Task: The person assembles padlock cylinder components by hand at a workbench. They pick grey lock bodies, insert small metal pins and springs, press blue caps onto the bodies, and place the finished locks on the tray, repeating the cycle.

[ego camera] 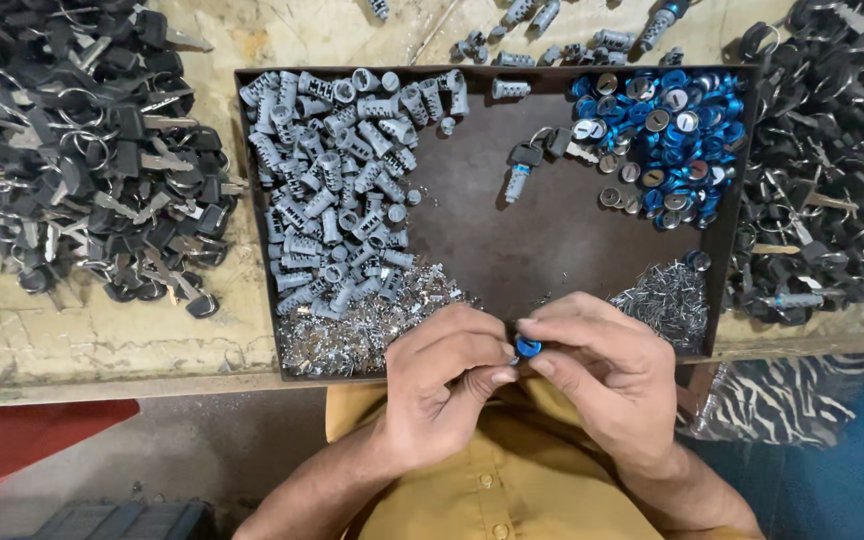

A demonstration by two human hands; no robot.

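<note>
Left hand [442, 385] and right hand [607, 375] pinched together on small blue cap [528, 347], fingers closed. Beyond the hands, dark tray [512, 240]: grey cylinders [337, 190] beyond the left, blue caps [667, 130] beyond the right.

No packages, labels, signs or screens visible anywhere in view, from 12 o'clock round to 12.

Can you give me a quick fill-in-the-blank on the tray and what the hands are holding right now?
1. The left hand and right hand pinch a small ____ cap between them.
2. The grey lock cylinders are heaped in the tray's ____ half.
3. The pile of blue caps fills the tray's far ____ corner.
4. Black-headed keys lie ____ the tray, on the bench.

Missing words: blue; left; right; outside
</note>
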